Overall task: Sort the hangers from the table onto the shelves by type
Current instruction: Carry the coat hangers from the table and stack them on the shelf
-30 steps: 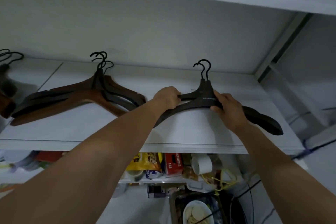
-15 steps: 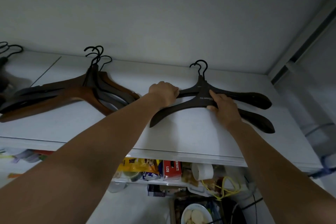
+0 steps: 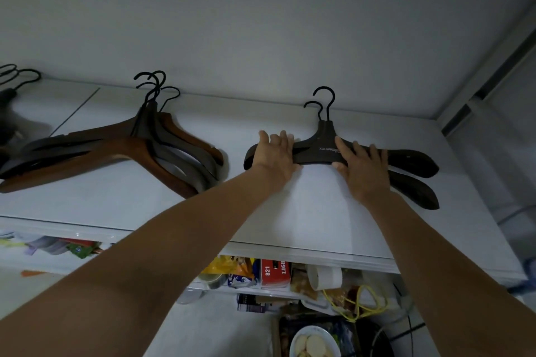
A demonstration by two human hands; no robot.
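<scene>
On the right half of the white shelf (image 3: 290, 211) lie two dark hangers (image 3: 316, 151), one on top of the other. Their two black hooks (image 3: 326, 98) point toward the far wall. The right-hand ends fan apart into two separate tips, while on the left only one rounded end shows.

The left hand (image 3: 275, 153) lies flat across the left arm of this pair, fingers straight and close together, palm down and curled round nothing. The right hand (image 3: 359, 171) rests on the right arm just beside the printed neck. Its fingers are spread and straight over the top, and the thumb touches the near edge; it presses rather than clasps.

Further left on the same shelf, well apart from the pair, sits a pile of brown and dark hangers (image 3: 121, 151) with at least three hooks bunched together. How many bodies are in it cannot be counted exactly. At the far left edge a third group of hangers (image 3: 11, 87) is partly cut off, with two or three hooks showing.

Below the shelf are a red box (image 3: 274, 269), a white roll (image 3: 324, 277), a yellow cord (image 3: 359, 301) and one bowl (image 3: 313, 342) of pale slices.
</scene>
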